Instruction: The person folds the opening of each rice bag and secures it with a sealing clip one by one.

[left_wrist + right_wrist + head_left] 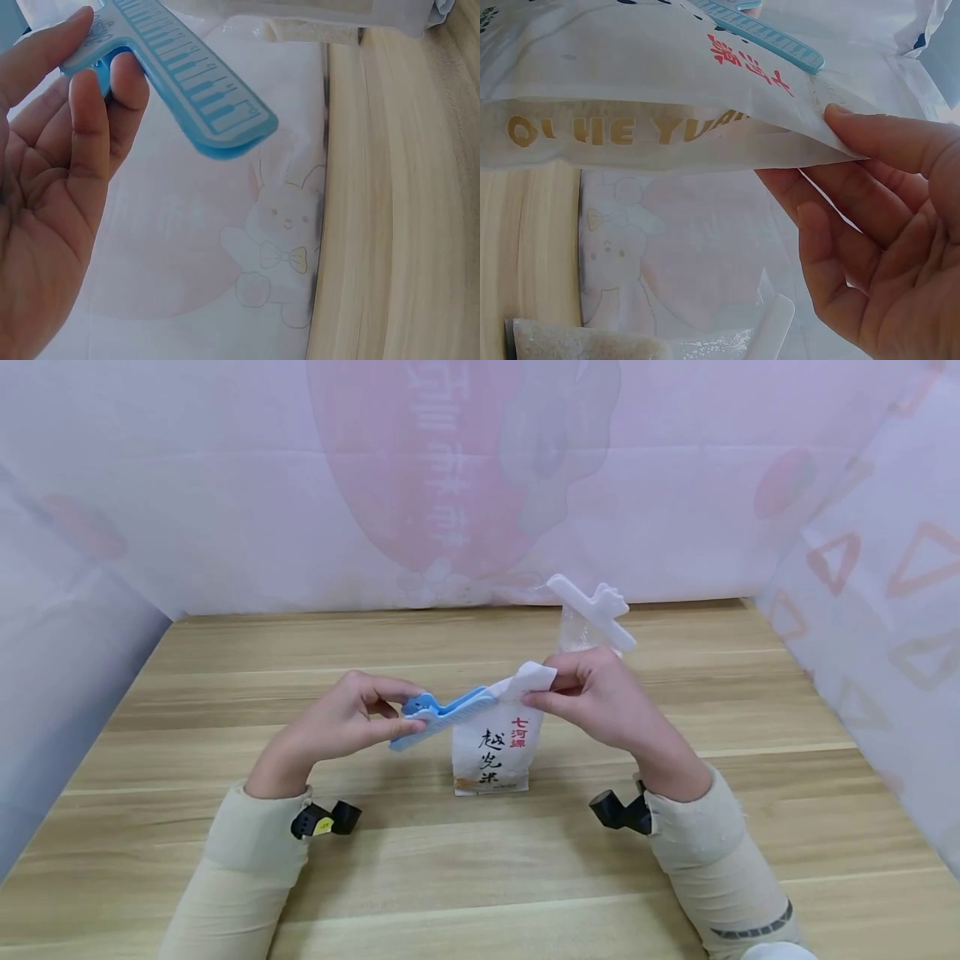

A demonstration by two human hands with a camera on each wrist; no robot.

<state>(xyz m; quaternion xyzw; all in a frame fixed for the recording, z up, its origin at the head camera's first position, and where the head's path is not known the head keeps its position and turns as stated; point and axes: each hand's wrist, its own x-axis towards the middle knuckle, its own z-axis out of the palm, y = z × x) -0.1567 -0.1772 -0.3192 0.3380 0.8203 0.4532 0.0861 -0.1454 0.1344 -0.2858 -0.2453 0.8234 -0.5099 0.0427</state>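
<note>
A white paper-like rice bag (468, 756) with black and red characters stands upright mid-table in the head view. My left hand (345, 714) pinches the handles of a blue bag clip (450, 716) between thumb and fingers. The clip's long bar, with a piano-key pattern (202, 79) in the left wrist view, reaches the bag's upper left edge. Whether its bar lies around the bag or only against it, I cannot tell. With thumb and fingers, my right hand (611, 702) pinches the bag's top right corner. Gold letters show on the bag's side (615, 131) in the right wrist view.
Behind my right hand, a clear bag (576, 633) of pale grains stands with a white clip (592, 610) across its top. The wooden table (480, 877) is bounded by printed white cloth (225, 527) at the back and sides.
</note>
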